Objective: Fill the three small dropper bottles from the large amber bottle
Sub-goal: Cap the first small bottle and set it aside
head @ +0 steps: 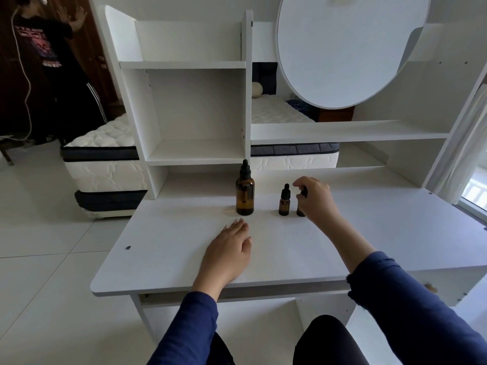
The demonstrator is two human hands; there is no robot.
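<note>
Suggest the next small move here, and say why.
Probably twist off the cap of the half-hidden small bottle: the right hand grips its top, every visible cap is on, and the left hand lies flat on the desk, free to steady it.
</note>
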